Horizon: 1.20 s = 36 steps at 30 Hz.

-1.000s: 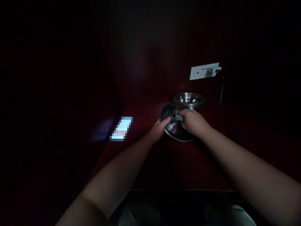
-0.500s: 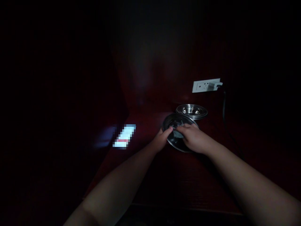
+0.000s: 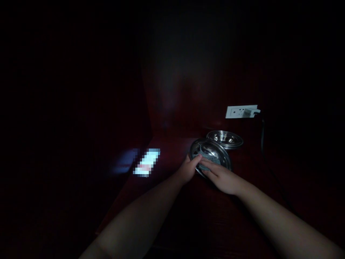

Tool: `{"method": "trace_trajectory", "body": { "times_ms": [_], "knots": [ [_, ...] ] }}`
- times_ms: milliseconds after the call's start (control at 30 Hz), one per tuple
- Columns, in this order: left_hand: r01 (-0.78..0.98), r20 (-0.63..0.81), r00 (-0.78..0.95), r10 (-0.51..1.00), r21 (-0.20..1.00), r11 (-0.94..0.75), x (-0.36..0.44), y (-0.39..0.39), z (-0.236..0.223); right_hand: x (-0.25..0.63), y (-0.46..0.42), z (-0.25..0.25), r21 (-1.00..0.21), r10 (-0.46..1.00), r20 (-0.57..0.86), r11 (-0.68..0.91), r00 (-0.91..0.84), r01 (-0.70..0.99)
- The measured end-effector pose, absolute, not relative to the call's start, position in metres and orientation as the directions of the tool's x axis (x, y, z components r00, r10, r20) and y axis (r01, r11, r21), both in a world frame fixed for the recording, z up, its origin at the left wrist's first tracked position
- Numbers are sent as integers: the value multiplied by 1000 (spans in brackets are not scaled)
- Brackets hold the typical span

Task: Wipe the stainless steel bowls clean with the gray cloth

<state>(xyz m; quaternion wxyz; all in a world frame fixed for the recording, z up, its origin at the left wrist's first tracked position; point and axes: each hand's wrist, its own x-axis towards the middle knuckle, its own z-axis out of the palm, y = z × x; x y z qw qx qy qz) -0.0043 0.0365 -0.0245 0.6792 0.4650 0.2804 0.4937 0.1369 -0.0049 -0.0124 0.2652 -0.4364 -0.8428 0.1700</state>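
Observation:
A shiny shallow metal dish (image 3: 221,154) is held tilted above the dark red table. My left hand (image 3: 188,169) grips its left rim, thumb over the edge and fingers hidden behind it. My right hand (image 3: 225,180) presses a grey-green cloth (image 3: 213,158) against the dish's inner face. Its fingers lie stretched over the cloth, close to the left thumb. A stack of similar metal dishes (image 3: 226,138) stands just behind, partly covered by the held one.
A glowing, pixelated phone-like rectangle (image 3: 147,163) lies at the table's left edge. A white wall socket (image 3: 239,112) with a plugged-in adapter is at the back right, and a dark cable (image 3: 262,140) hangs from it. The surroundings are very dark.
The view has shifted, so everything sits slightly lower and further right. The dish's inside now catches more light, and more of the cloth shows spread under my right hand.

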Motion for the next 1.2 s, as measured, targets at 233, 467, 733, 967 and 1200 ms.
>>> {"method": "trace_trajectory", "body": {
  "times_ms": [233, 467, 733, 967, 1200],
  "knots": [
    [-390, 62, 385, 921, 915, 102, -5, 34, -23, 145, 9, -22, -499, 883, 282, 469, -375, 729],
    [-407, 75, 414, 907, 907, 111, -6, 34, -25, 150, 13, -22, -486, 904, 290, 423, -315, 765],
    [-335, 30, 360, 932, 937, 99, -8, 39, -32, 145, -2, 0, -547, 857, 283, 512, -430, 662],
    [-357, 34, 311, 950, 931, 83, -5, 42, -33, 144, -8, 10, -569, 828, 233, 542, -511, 619],
    [-409, -40, 294, 955, 898, 164, 0, 40, -28, 142, -8, 12, -580, 818, 227, 549, -528, 602]
  ]
}}
